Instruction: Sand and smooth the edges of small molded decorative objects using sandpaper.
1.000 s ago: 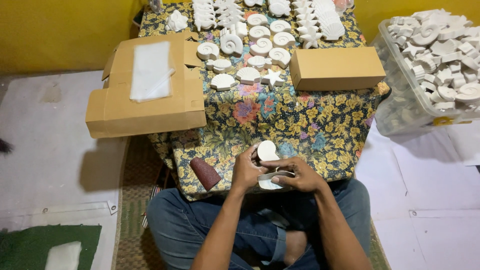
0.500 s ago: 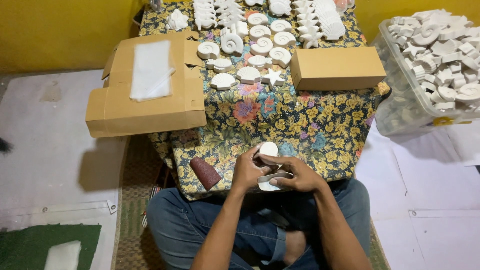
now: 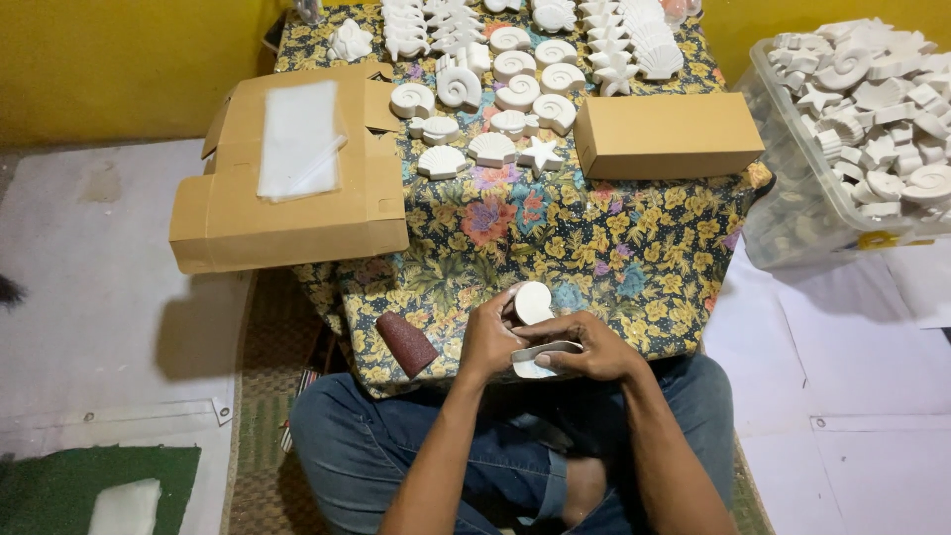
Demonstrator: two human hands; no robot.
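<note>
both hands point(image 3: 492, 342) point(image 3: 584, 349) together, fingers curled

small home craft workshop: floral-clothed table point(image 3: 555, 233) of white plaster shells point(image 3: 515, 94), cardboard boxes point(image 3: 287, 178)

Single head-worn camera looked steeply down from above the seated person, close over lap, floral-cloth table point(image 3: 555, 238) ahead.

Even, warm overhead lighting. Sharp focus throughout. The open cardboard box point(image 3: 287, 173) casts a soft shadow leftward onto the floor. No glare; slight wide-angle distortion at frame edges.
</note>
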